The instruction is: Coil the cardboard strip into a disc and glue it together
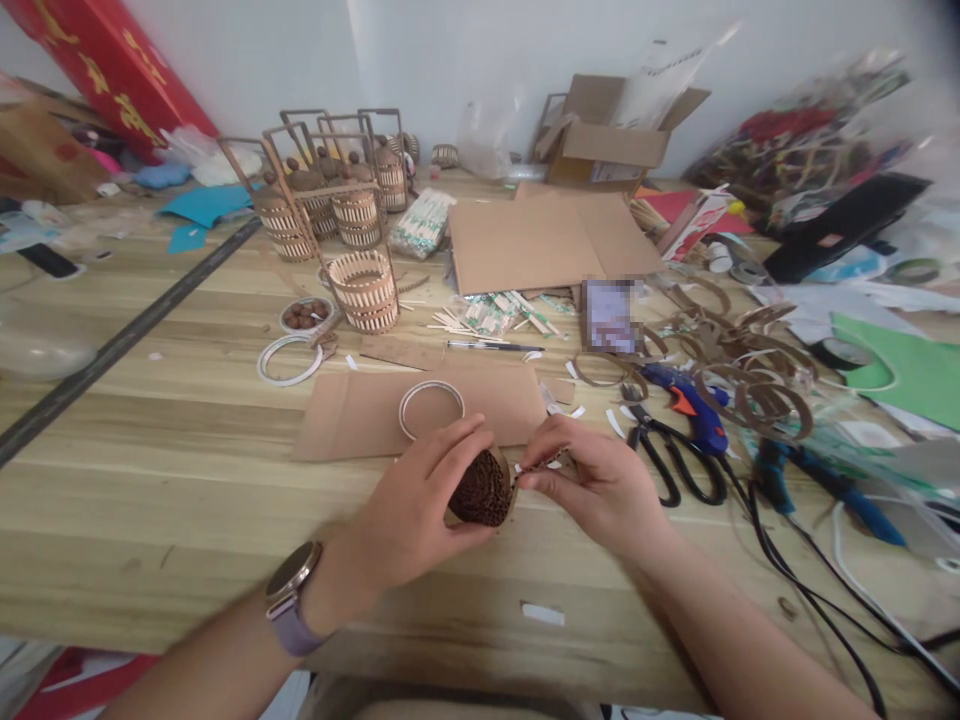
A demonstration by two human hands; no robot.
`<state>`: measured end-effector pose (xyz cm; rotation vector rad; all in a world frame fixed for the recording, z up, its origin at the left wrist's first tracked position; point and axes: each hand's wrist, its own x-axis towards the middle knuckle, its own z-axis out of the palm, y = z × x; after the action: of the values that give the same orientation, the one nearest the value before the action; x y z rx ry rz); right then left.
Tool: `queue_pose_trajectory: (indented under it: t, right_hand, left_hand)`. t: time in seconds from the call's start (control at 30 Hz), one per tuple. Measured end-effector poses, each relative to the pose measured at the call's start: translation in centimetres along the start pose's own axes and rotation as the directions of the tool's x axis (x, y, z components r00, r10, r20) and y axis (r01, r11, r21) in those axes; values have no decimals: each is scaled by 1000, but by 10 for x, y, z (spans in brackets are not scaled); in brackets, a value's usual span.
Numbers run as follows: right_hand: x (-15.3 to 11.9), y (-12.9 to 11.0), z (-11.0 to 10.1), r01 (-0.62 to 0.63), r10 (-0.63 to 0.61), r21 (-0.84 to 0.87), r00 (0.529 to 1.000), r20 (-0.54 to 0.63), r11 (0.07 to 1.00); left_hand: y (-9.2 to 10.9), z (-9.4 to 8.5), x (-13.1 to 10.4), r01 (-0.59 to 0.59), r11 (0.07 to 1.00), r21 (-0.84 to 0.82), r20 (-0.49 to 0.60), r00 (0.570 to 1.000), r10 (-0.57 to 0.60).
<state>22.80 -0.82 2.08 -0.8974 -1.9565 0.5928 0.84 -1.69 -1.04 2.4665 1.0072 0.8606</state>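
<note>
My left hand (427,500) is wrapped round a tightly wound coil of corrugated cardboard (480,490), its fluted dark-brown end facing up toward me. To its right, my right hand (589,480) pinches a narrow cardboard strip (544,462) between thumb and fingers, beside the coil's edge. Whether the strip is joined to the coil is hard to make out. Just beyond both hands, a white-edged ring (431,384) lies on a flat brown cardboard piece (360,415). Black-handled scissors (679,460) and a blue glue gun (690,405) rest right of my right hand.
Small slatted baskets with handles (356,215) stand at the back left, near an open slatted basket (364,290) and a dish of brown balls (306,314). Cardboard strip loops (772,390), a phone (611,315) and cables (780,560) lie rightward. An open box (615,150) stands behind.
</note>
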Motion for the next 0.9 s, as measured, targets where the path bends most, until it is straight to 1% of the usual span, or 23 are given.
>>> queue_pose_trajectory:
  t: [0.2,0.27,0.33,0.43,0.53,0.63,0.7,0.8,0.9]
  right_hand:
    - [-1,0,3,-65,63,51,997,40,997]
    - [-2,0,5,-102,98,70,993,61,992]
    - [-3,2,7,-166,161,90,985,61,982]
    - [-3,4,10,-322,315,113,946,77,940]
    - [-1,4,11,-435,419,84,895,156,897]
    - [0,0,12,-462,446,41,873,196,886]
    - [0,-3,14,-474,463,30,870,168,880]
    - [-3,-6,20,-511,507,61,859,77,857]
    - [-7,-7,32,-545,545,123,838,37,830]
  left_hand:
    - [3,-2,1,-91,990,108,-9,996,92]
    - [5,-3,1,-117,982,151,0,993,118]
    - [5,-4,1,-152,967,204,7,988,154]
    - [3,-4,2,-222,926,305,14,973,229]
    - [0,-4,3,-261,874,410,15,960,280]
    - [-3,-3,2,-239,860,450,17,966,259]
    - [-4,-2,2,-195,883,427,3,977,215]
    - [-2,2,2,-56,933,357,-95,991,96]
    - [0,8,1,57,961,269,-171,985,-10]
